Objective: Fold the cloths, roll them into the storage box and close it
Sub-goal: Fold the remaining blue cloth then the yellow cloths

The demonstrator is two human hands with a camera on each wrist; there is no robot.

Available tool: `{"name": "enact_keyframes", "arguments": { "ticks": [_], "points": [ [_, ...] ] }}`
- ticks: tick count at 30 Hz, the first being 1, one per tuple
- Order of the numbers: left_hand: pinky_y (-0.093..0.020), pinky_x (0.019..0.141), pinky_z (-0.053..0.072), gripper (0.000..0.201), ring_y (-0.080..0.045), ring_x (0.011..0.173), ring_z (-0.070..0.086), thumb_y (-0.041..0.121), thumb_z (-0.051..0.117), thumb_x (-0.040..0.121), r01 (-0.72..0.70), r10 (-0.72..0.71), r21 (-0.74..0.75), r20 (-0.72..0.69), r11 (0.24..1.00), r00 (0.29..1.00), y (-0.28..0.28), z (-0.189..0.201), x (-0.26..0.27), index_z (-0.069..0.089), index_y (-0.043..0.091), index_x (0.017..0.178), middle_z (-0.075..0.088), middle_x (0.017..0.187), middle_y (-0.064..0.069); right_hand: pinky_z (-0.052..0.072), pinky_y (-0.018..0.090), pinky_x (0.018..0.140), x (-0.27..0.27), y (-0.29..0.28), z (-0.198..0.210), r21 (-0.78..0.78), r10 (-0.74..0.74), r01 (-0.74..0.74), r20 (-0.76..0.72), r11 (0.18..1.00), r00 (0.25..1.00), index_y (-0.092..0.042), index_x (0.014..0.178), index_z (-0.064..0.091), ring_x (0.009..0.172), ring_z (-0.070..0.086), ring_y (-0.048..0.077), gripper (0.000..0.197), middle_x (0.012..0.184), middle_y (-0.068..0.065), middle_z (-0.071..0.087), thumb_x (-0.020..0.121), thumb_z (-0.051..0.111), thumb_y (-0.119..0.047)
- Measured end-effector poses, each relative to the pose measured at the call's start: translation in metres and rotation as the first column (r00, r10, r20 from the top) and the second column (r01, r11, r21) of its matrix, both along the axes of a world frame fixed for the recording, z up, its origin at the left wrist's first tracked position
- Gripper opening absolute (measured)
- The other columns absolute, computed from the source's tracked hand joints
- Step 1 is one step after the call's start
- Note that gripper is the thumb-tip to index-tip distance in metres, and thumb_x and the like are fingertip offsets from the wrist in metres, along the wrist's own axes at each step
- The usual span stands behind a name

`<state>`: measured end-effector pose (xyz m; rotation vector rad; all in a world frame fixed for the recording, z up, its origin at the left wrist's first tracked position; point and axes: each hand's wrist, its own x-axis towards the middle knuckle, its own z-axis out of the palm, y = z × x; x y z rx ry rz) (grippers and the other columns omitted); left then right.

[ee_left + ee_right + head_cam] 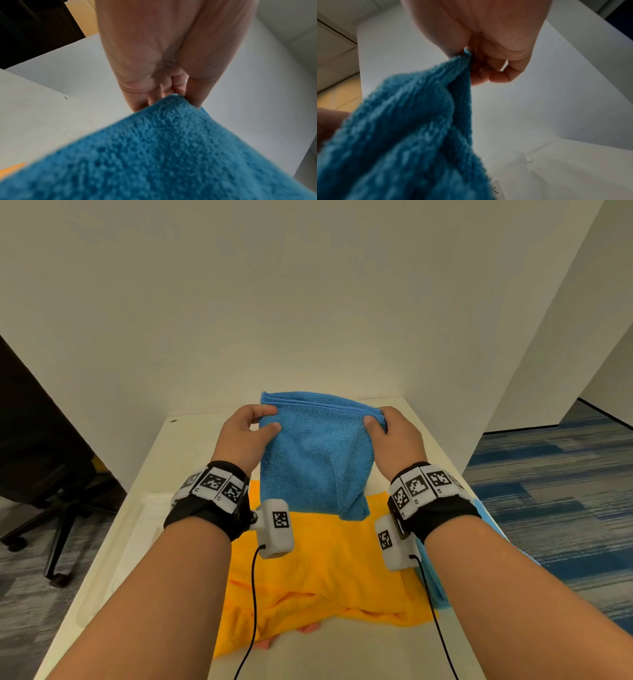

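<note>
A folded blue cloth (315,453) hangs in the air above the table, its lower end over an orange cloth (322,563) that lies spread on the white table (191,446). My left hand (253,426) pinches the blue cloth's upper left corner, and in the left wrist view the blue cloth (163,155) runs up into my left hand (173,93). My right hand (380,422) pinches the upper right corner; the right wrist view shows the blue cloth (412,128) gathered between the thumb and fingers of my right hand (471,56). No storage box is in view.
Another light blue cloth (435,583) peeks out under my right forearm, beside the orange one. A pale wall stands behind the table. A black office chair (44,474) is on the floor to the left, and striped blue carpet (548,491) lies to the right.
</note>
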<state>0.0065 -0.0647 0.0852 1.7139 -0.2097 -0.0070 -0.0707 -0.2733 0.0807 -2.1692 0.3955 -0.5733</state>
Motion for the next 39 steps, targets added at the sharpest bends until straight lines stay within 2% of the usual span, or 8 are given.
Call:
{"name": "enact_keyframes", "arguments": {
  "ticks": [6, 9, 14, 17, 24, 29, 33, 39],
  "points": [
    [-0.028, 0.065, 0.053, 0.02, -0.014, 0.086, 0.062, 0.006, 0.057, 0.092, 0.081, -0.081, -0.083, 0.008, 0.993, 0.997, 0.0, 0.001, -0.007, 0.062, 0.026, 0.094, 0.062, 0.114, 0.005, 0.034, 0.03, 0.064, 0.003, -0.006, 0.0, 0.098, -0.033, 0.029, 0.04, 0.995, 0.999, 0.0, 0.105, 0.056, 0.078, 0.048, 0.019, 0.036, 0.088, 0.009, 0.056, 0.101, 0.04, -0.032],
    [-0.03, 0.074, 0.055, 0.022, -0.014, 0.091, 0.064, 0.007, 0.056, 0.093, 0.085, -0.082, -0.096, 0.036, 0.992, 0.996, 0.0, 0.001, -0.007, 0.062, 0.028, 0.094, 0.063, 0.115, 0.007, 0.039, 0.022, 0.064, 0.002, -0.006, -0.004, 0.215, 0.054, -0.05, -0.013, 0.975, 0.998, -0.009, 0.106, 0.055, 0.081, 0.051, 0.013, 0.028, 0.092, -0.002, 0.056, 0.098, 0.048, -0.035],
    [-0.03, 0.069, 0.052, 0.03, -0.013, 0.078, 0.061, 0.001, 0.053, 0.092, 0.063, -0.06, -0.03, 0.092, 0.998, 0.994, 0.0, 0.0, -0.007, 0.051, 0.03, 0.092, 0.063, 0.104, 0.006, 0.034, 0.023, 0.058, 0.002, -0.01, -0.01, -0.031, 0.052, -0.055, -0.091, 0.998, 0.994, -0.007, 0.097, 0.062, 0.077, 0.05, 0.021, 0.025, 0.078, 0.0, 0.054, 0.099, 0.046, -0.026],
    [-0.032, 0.07, 0.052, 0.031, -0.014, 0.079, 0.062, 0.001, 0.053, 0.092, 0.037, -0.035, -0.02, 0.097, 0.999, 0.995, 0.0, 0.0, -0.008, 0.048, 0.031, 0.092, 0.064, 0.106, 0.001, 0.041, 0.032, 0.071, 0.003, -0.01, -0.012, -0.045, 0.024, -0.026, -0.033, 0.999, 0.999, -0.008, 0.102, 0.065, 0.086, 0.056, 0.026, 0.029, 0.09, 0.01, 0.063, 0.099, 0.045, -0.029],
    [-0.041, 0.073, 0.051, 0.03, -0.022, 0.082, 0.063, 0.003, 0.052, 0.093, 0.028, -0.014, -0.135, 0.109, 0.99, 0.994, -0.002, 0.007, -0.009, 0.047, 0.033, 0.093, 0.066, 0.112, -0.008, 0.055, 0.041, 0.086, 0.002, 0.003, -0.018, 0.36, 0.127, -0.077, -0.116, 0.93, 0.985, -0.02, 0.116, 0.044, 0.097, 0.062, 0.019, 0.048, 0.099, -0.001, 0.057, 0.081, 0.073, -0.037],
    [-0.036, 0.074, 0.053, 0.029, -0.017, 0.086, 0.064, 0.001, 0.052, 0.093, -0.002, 0.028, -0.239, 0.104, 0.971, 0.994, -0.006, 0.013, -0.01, 0.048, 0.029, 0.093, 0.063, 0.115, -0.01, 0.055, 0.02, 0.06, -0.001, 0.012, -0.017, 0.522, 0.284, -0.144, -0.199, 0.841, 0.938, -0.014, 0.121, 0.041, 0.086, 0.065, 0.012, 0.052, 0.1, 0.0, 0.061, 0.083, 0.072, -0.033],
    [-0.037, 0.077, 0.052, 0.031, -0.018, 0.089, 0.062, -0.002, 0.051, 0.092, -0.032, 0.063, -0.319, 0.086, 0.947, 0.994, -0.009, 0.015, -0.01, 0.048, 0.029, 0.094, 0.063, 0.111, -0.009, 0.053, 0.023, 0.073, -0.001, 0.016, -0.02, 0.403, 0.437, -0.3, -0.308, 0.865, 0.845, -0.024, 0.101, 0.054, 0.083, 0.062, 0.007, 0.026, 0.096, -0.006, 0.064, 0.086, 0.067, -0.041],
    [-0.034, 0.074, 0.052, 0.029, -0.018, 0.085, 0.062, -0.001, 0.052, 0.093, -0.046, 0.08, -0.338, 0.088, 0.94, 0.993, -0.011, 0.017, -0.009, 0.048, 0.028, 0.095, 0.062, 0.113, -0.015, 0.047, 0.03, 0.07, 0.001, 0.019, -0.026, 0.191, 0.413, -0.367, -0.426, 0.911, 0.805, -0.01, 0.111, 0.059, 0.081, 0.058, 0.018, 0.04, 0.093, 0.001, 0.062, 0.079, 0.075, -0.029]
  ]
}}
